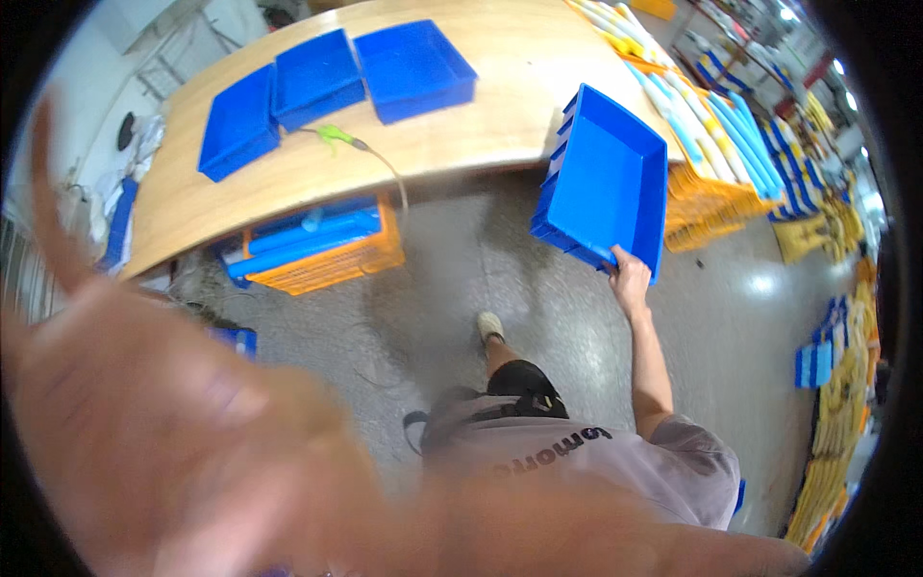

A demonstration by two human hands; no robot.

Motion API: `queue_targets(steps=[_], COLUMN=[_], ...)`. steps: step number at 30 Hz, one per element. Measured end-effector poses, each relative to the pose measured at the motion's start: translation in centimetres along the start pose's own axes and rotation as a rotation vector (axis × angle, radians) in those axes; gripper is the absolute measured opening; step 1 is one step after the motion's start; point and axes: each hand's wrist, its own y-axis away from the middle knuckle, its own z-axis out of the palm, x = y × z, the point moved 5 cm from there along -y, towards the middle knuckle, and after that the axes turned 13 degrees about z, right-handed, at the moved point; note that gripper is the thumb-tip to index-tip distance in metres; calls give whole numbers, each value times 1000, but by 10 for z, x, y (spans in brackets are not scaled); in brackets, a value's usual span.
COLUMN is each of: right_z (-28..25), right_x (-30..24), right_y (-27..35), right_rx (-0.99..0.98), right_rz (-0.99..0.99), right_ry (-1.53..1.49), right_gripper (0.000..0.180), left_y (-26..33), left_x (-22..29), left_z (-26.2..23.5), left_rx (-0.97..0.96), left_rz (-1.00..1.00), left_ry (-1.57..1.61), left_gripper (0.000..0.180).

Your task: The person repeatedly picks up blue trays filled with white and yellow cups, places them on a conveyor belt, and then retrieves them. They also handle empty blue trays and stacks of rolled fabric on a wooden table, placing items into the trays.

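My right hand [630, 281] grips the near rim of a blue plastic bin [615, 173], fingers curled over its edge. The bin tilts beside the table's front edge, its inside bare. Layered edges on its left side look like more bins nested beneath, but I cannot be sure. Very close and blurred, my left hand [212, 442] covers the lower left of the view. Its fingers appear stretched apart, with nothing seen in them. Three other shallow blue bins, a left one [240, 120], a middle one [319, 79] and a right one [415, 72], rest on the wooden table [461, 135].
A green-nozzled air gun [336, 137] lies on the table, its hose hanging over the front edge. Below stands an orange crate [332, 264] with blue rolls. Orange crates [716, 207] at right hold white, yellow and blue rolls. Yellow sacks [832, 452] line the far right.
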Motion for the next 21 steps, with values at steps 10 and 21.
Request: queue_targets(steps=[10, 21], right_z=[123, 339], right_x=[-180, -513], right_y=[-231, -133], right_rx=[-148, -1388], right_rz=[-301, 643], right_ry=[-340, -1075], right_gripper=[52, 32], left_y=[533, 510], left_x=[-247, -82], left_z=[-98, -229], left_rx=[-184, -861], left_rz=[-1863, -1799], left_ry=[-687, -75], left_gripper=[93, 22])
